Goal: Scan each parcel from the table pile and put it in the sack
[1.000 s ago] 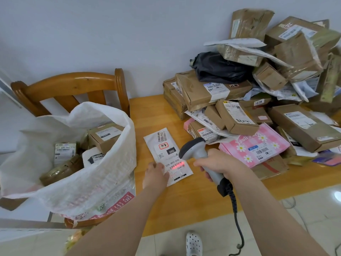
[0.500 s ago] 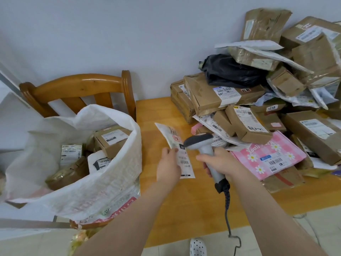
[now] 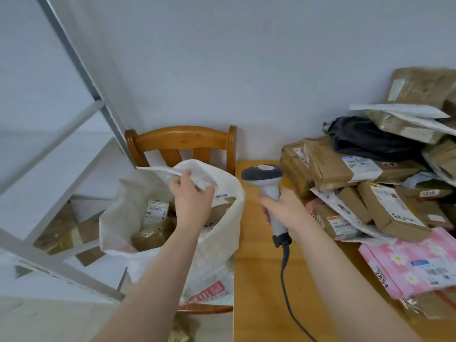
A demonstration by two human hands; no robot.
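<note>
**Q:** L hand [image 3: 191,196] status?
**A:** Fingers and thumb pinch the flat white parcel [image 3: 160,172] by one edge, directly above the sack [image 3: 237,201] mouth. Edge grip prob. lets it drop flat onto the boxes [image 3: 153,233] inside. Release not yet done.
**Q:** R hand [image 3: 283,211]?
**A:** Clenched round the scanner [image 3: 265,178] handle, head up, just right of the sack, over the table [image 3: 256,280]. Prob. held ready so next item needs no re-grip.
**Q:** Sack support?
**A:** Sits on the chair [image 3: 182,137], mouth open. Pile [image 3: 357,169] lies further right of the sack.
</note>
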